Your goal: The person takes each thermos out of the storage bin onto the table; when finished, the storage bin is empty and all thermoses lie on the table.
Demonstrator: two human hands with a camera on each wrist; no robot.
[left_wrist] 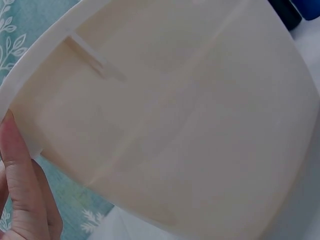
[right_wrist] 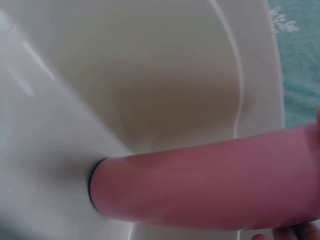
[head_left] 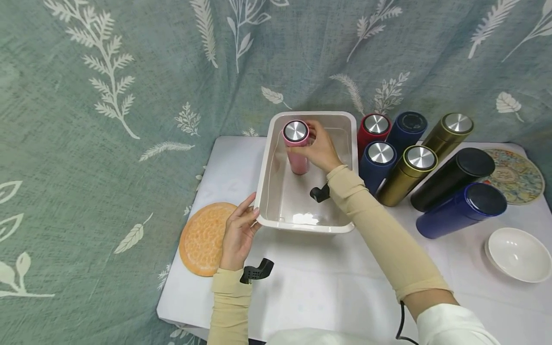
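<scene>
A pink thermos bottle (head_left: pixel 298 163) with a shiny silver lid stands inside a white plastic basin (head_left: pixel 302 226), towards its far left part. My right hand (head_left: pixel 320 149) grips the bottle just below the lid. From the right wrist view, the pink bottle (right_wrist: pixel 210 185) has its dark-edged base at the basin floor; only fingertips of that hand appear at the edge. At the basin's near left corner, my left hand (head_left: pixel 239 235) holds the rim between thumb and fingers. The left wrist view shows its fingers (left_wrist: pixel 22 185) against the rim beside the outer wall.
Right of the basin stand several bottles: a red one (head_left: pixel 374 136), blue ones, gold ones (head_left: pixel 407 172) and a black one (head_left: pixel 453 175). Farther right are a white bowl (head_left: pixel 517 256) and a patterned round mat (head_left: pixel 517 177). An orange round mat (head_left: pixel 204 242) lies left.
</scene>
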